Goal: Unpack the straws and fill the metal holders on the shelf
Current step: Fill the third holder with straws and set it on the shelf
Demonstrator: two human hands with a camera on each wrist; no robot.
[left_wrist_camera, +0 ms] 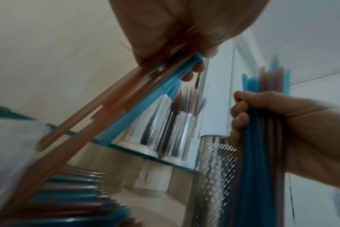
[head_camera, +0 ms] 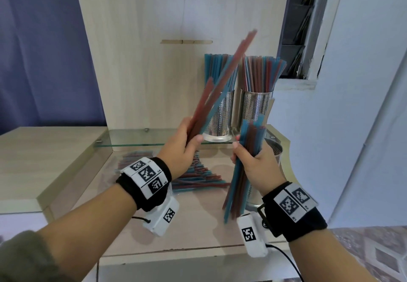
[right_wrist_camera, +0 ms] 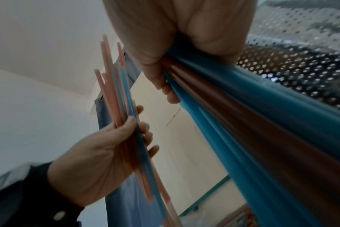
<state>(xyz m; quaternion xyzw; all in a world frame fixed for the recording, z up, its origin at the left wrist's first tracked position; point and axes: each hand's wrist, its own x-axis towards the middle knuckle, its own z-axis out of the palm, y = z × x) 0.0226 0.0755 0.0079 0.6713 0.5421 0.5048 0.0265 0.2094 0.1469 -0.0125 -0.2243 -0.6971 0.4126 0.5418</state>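
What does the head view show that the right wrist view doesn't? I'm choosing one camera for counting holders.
Only the head view shows the two filled metal holders on the glass shelf and the loose straws below. Only the right wrist view shows perforated metal close behind the right hand. Both show the left hand gripping a tilted straw bunch.

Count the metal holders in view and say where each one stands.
3: two metal holders on the glass shelf, left and right, both full; a third lower, behind the right hand.
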